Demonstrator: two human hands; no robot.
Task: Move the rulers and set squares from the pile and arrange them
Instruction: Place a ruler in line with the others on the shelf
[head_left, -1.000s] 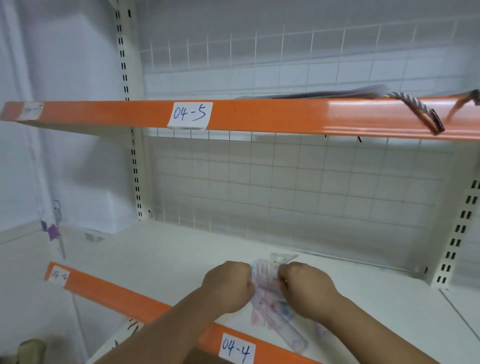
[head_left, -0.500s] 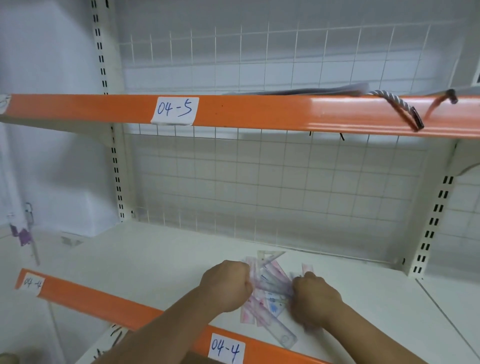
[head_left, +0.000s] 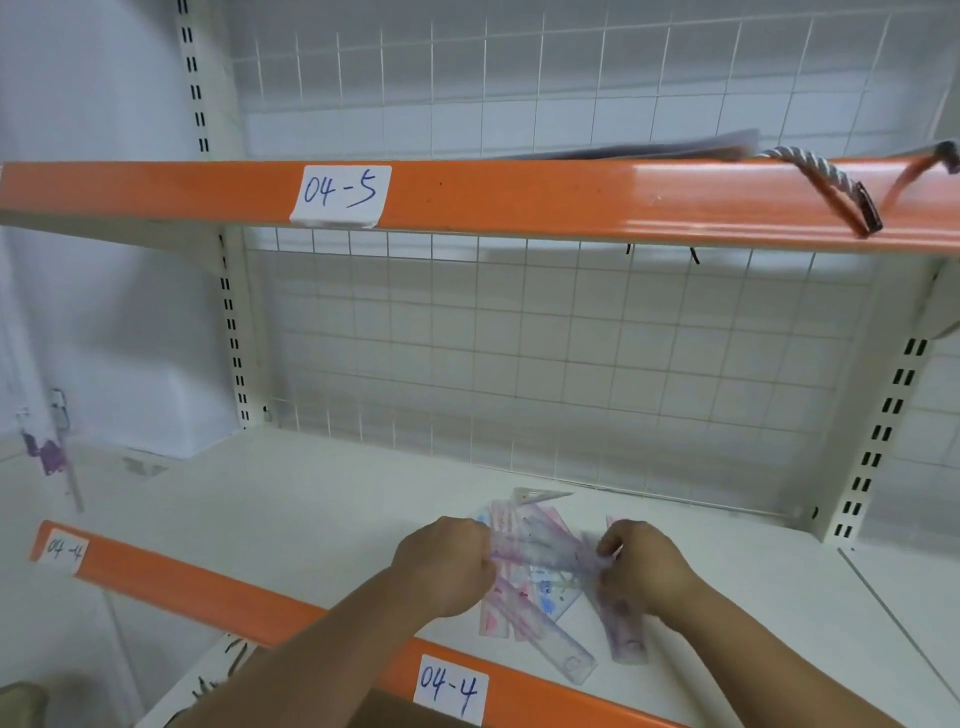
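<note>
Both hands hold one bundle: the left hand (head_left: 447, 564) is curled round one end of several translucent rulers (head_left: 540, 545), and the right hand (head_left: 641, 566) pinches the other end. A second ago the fists were nearly touching; now they stand apart with the rulers fanned between them, so sorting has probably begun, with nothing yet arranged. Beneath lies the pile (head_left: 524, 618) on the white shelf (head_left: 311, 499), near its front edge, a set square (head_left: 535, 494) poking out behind. Fingertips are hidden and the clear plastic blurs, so no count is possible.
</note>
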